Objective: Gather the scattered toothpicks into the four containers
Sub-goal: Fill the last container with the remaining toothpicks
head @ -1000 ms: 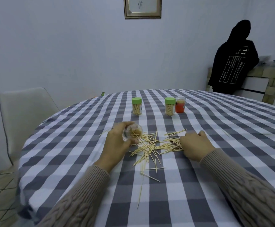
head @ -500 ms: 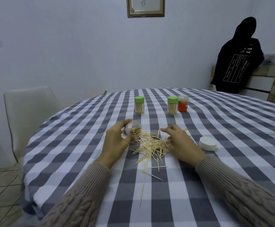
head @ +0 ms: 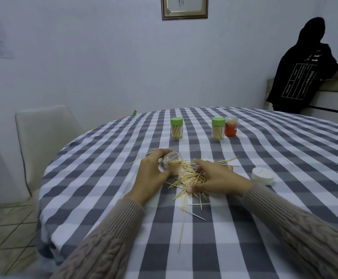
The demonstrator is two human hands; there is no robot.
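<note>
Filling of the last jar is the step in hand. Left hand (head: 151,174) curls its fingers and thumb around a clear jar (head: 171,163), tipped on its side with the open mouth facing the toothpicks (head: 188,175), which lie in a loose heap on the checked tablecloth (head: 107,178) between the two hands. A few sticks already sit inside the mouth. Right hand (head: 214,178) rests over the heap with fingers spread and slightly bent, thumb low at the near edge; it reads as raking the sticks toward the jar, though whether it pinches any cannot be told.

Three other jars stand upright farther back: two with green lids (head: 176,127) (head: 218,128) and a red-labelled one (head: 231,126) touching the right-hand green one. All three appear already filled. A white lid (head: 262,175) lies flat just beside the right forearm, probably the cap for the jar in hand.

Next move calls for lining the sticks up parallel, since a crossed bundle will jam at the narrow mouth. Strays trail toward the near edge of the table and a few lie well apart at the far right; those need a separate sweep.

Writing: a second person in the background wears a dark top with white print, partly legible as "OVER"; the rest is too small. Jar labels cannot be read.
</note>
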